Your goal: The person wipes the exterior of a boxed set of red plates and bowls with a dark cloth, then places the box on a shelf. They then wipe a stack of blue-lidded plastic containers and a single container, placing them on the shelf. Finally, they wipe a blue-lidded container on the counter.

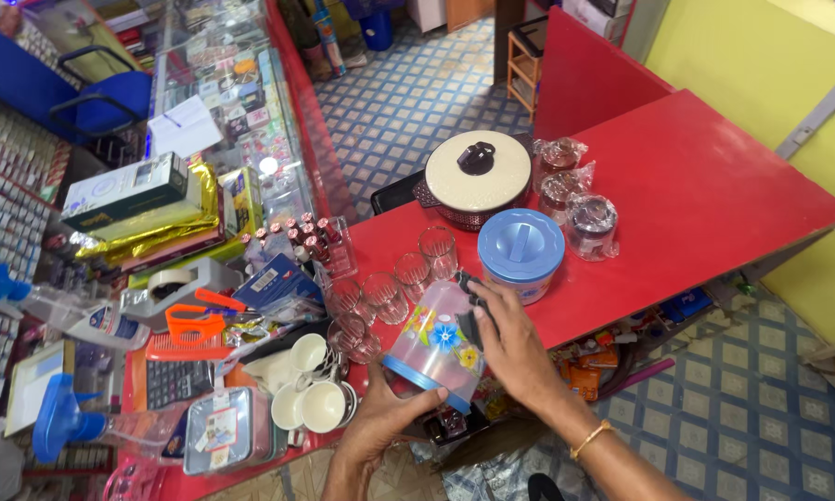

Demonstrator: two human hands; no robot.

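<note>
left hand [380, 422] grips blue base of tilted clear flowered jug [436, 345], near desk [714, 186] edge | right hand [510, 348] closed on its dark handle | just beyond: drinking glasses [394, 288] — a swing could topple them | far: blue-lidded container [521, 252], lidded casserole [478, 176]

Left hand [380, 422] hides the jug's [436, 343] base.

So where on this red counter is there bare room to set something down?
The far right stretch of the red counter, past the wrapped jars, is bare. Around the drinking glasses and white cups, beside both hands on the plastic jug, it is crowded.
</note>
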